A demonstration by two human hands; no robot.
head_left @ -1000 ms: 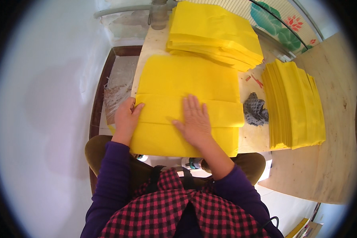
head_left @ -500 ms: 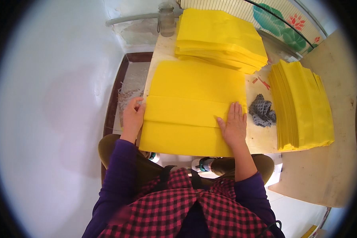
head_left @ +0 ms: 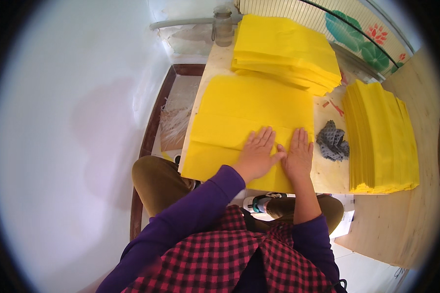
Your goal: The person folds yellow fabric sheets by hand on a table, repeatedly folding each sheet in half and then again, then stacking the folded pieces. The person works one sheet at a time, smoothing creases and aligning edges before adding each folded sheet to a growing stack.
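A wide yellow fabric-like sheet [head_left: 254, 102] lies before me on the wooden table, with crease lines running across its nearer half. Flat on its right part rests my left hand [head_left: 257, 155], fingers stretched out and pointing away from me. Close beside it, my right hand [head_left: 297, 155] presses down near the sheet's right edge, also with straight fingers. The two thumbs almost meet. Neither hand grips anything. Whether the sheet is one layer or several I cannot tell.
Behind the sheet is a stack of folded yellow pieces [head_left: 286, 49]; another yellow stack [head_left: 384, 136] stands at the right. Between lie a crumpled grey cloth [head_left: 333, 140] and a small red tool [head_left: 336, 108]. A clear jar [head_left: 223, 27] stands far left, near the white wall [head_left: 83, 146].
My left hand has moved from the sheet's left edge across to the right, next to my right hand. The right hand stays near the right edge. The whole view has shifted slightly.
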